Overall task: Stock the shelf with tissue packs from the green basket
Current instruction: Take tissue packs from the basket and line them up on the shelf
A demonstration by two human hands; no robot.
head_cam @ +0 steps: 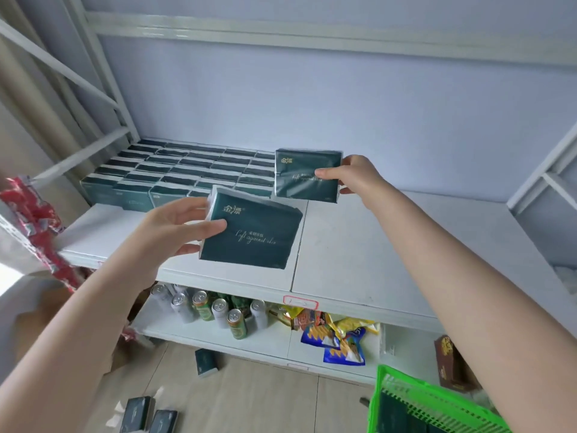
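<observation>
Cut off by the bottom edge at near right: green basket (406,398), with only one corner and a slatted wall in view. Something dark inside it, too dim to name. Also cut by the bottom edge at near left: two floor packs (137,414), lying side by side. Blurred at the left edge: red wrapped goods (34,214), kind not readable. Partly hidden behind the held packs: stocked rows (187,170) of dark green tissue packs at the far left of the white shelf (374,245). No full count possible there, but about five across and several rows deep.

Two tissue packs in hand. Left grip (168,232) closed on the left end of the near tissue pack (253,235), thumb on the dark green face and fingers behind. Pack tilted, held above the near part of the shelf. Right grip (352,176) pinching the right end of the far tissue pack (304,176), thumb on its face. Pack upright, just right of the stocked rows; touching the shelf or not, cannot tell.

Three packs on the floor in all: the cut-off two, plus a single pack (204,364) standing near the lower shelf (203,337).

On the lower shelf: six drink cans (220,307) at left, and two blue snack bags (331,339) among other wrappers to their right. One brown box (448,360) at far right, just beyond the basket.
</observation>
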